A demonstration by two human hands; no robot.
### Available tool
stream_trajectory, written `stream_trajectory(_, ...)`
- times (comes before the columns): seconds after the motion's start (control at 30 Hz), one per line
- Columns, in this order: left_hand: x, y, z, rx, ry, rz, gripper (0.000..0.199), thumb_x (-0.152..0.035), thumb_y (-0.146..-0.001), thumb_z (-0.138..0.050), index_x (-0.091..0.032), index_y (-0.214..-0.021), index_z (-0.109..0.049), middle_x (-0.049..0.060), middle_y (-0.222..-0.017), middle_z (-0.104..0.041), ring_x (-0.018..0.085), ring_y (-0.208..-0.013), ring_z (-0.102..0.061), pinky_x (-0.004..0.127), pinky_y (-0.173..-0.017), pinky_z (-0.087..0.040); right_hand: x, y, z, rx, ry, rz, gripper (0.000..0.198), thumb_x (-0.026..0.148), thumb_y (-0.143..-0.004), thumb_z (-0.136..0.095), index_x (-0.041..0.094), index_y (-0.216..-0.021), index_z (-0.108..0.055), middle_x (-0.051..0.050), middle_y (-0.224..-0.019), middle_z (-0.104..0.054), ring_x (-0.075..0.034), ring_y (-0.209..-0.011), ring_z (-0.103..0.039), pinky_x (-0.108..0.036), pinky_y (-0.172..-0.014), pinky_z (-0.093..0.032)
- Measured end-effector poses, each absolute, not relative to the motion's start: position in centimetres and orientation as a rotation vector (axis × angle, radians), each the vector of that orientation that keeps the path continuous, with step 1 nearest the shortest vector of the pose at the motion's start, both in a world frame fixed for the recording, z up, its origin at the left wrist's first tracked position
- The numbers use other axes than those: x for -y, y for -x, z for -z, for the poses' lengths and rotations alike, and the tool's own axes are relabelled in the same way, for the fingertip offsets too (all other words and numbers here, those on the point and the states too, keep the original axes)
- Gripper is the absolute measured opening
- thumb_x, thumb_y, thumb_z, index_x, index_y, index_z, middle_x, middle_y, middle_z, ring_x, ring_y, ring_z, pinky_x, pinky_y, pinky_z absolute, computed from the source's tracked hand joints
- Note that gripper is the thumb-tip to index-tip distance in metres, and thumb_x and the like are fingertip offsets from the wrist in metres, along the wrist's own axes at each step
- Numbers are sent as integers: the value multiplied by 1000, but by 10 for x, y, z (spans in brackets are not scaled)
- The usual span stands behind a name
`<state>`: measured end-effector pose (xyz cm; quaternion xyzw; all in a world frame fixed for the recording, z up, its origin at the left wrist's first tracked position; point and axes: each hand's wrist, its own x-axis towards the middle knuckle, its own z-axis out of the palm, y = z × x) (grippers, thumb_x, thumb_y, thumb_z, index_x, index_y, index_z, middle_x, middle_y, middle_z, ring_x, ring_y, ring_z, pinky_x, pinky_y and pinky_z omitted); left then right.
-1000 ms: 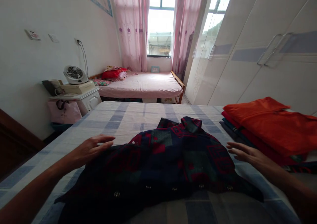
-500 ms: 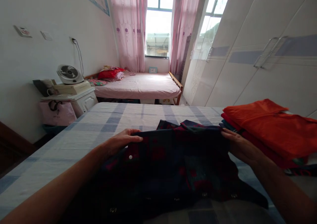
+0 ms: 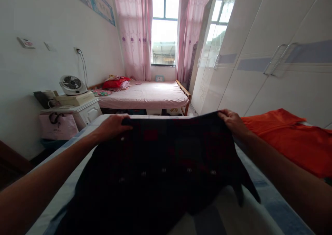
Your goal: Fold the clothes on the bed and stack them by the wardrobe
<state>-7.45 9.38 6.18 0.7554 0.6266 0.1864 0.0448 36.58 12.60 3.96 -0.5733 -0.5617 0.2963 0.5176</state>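
Observation:
A dark plaid shirt (image 3: 166,148) with red patches and a row of light buttons hangs stretched between my hands, raised over the bed. My left hand (image 3: 114,127) pinches its upper left edge, thumb toward me. At the upper right corner, my right hand (image 3: 233,121) is closed on the cloth. The lower part of the shirt drapes down toward me, too dark to make out its folds. To the right of my right hand lie folded orange clothes (image 3: 287,141).
Blue-and-white checked bedding (image 3: 280,210) covers the near bed. Farther off are a pink bed (image 3: 155,93) and a window with pink curtains (image 3: 135,30). A fan (image 3: 74,84) tops the left cabinet (image 3: 89,115); a white wardrobe (image 3: 280,30) lines the right.
Both hands have lifted the shirt's upper edge higher and shifted slightly left, pulling it straighter. The view has tilted up a little.

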Motion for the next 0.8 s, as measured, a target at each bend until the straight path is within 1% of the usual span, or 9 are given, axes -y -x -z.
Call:
stream_trajectory(0.07,-117,72,-105,-2140,-2361,-851,42,-48,-76,-57,-15,-102,-62,11,-95,-66,32,-96,-60,43,-84,-43,-159,-358,-83,1342,1269,-325,19,30,-80,-56,17,-92,-62,-2,-81,-65,-13,-69,-57,-27,-65,-49)
stream_trajectory(0.13,-121,71,-150,-2298,-2371,-1115,47,-54,-81,-49,-15,-104,-61,13,-108,-61,35,-107,-54,46,-88,-38,-173,-355,-129,1308,1172,-33,21,30,-83,-53,16,-95,-61,-3,-88,-65,-13,-77,-56,-30,-74,-48)
stream_trajectory(0.2,-106,72,-181,-2403,-2414,-1304,47,-58,-81,-48,-18,-102,-62,11,-109,-58,33,-105,-55,43,-85,-40,-163,-355,-162,1301,1115,129,20,33,-85,-50,19,-96,-59,-3,-94,-64,-14,-85,-55,-32,-81,-46)
stream_trajectory(0.27,-78,77,-183,-2429,-2560,-1364,42,-56,-82,-49,-20,-99,-63,8,-104,-59,29,-95,-58,38,-77,-43,-136,-359,-170,1345,1137,214,19,37,-87,-46,26,-97,-57,-2,-96,-62,-16,-89,-55,-33,-84,-45)
stream_trajectory(0.37,-32,89,-130,-2144,-2961,-1200,29,-44,-88,-48,-21,-100,-63,5,-101,-62,22,-90,-58,32,-69,-43,-82,-370,-131,1463,1314,273,18,43,-87,-43,33,-97,-55,-2,-92,-61,-21,-88,-56,-37,-83,-46)
stream_trajectory(0.47,14,103,-40,-1686,-3117,-820,24,-32,-85,-54,-25,-107,-60,2,-108,-63,19,-94,-59,29,-75,-46,-32,-389,-53,1718,1510,63,23,46,-82,-46,29,-93,-57,-4,-89,-66,-24,-83,-61,-40,-79,-49)
stream_trajectory(0.57,54,115,34,-1586,-2854,-333,41,-8,-72,-55,-29,-107,-61,-1,-103,-66,17,-93,-61,26,-74,-47,9,-407,18,1954,1603,-367,27,42,-77,-51,24,-95,-61,-6,-93,-71,-25,-88,-66,-37,-77,-53)
stream_trajectory(0.67,77,128,63,-1647,-2652,-214,57,0,-64,-48,-32,-109,-62,1,-103,-65,19,-94,-60,30,-81,-46,31,-411,47,1961,1658,-560,35,38,-77,-49,24,-108,-60,-6,-107,-69,-24,-101,-64,-35,-83,-52)
stream_trajectory(0.8,81,152,62,-1774,-2526,-305,45,-7,-66,-48,-33,-99,-64,2,-94,-64,22,-88,-59,35,-78,-47,29,-385,36,1826,1754,-493,40,46,-81,-46,23,-111,-59,-8,-114,-67,-26,-104,-62,-38,-86,-50)
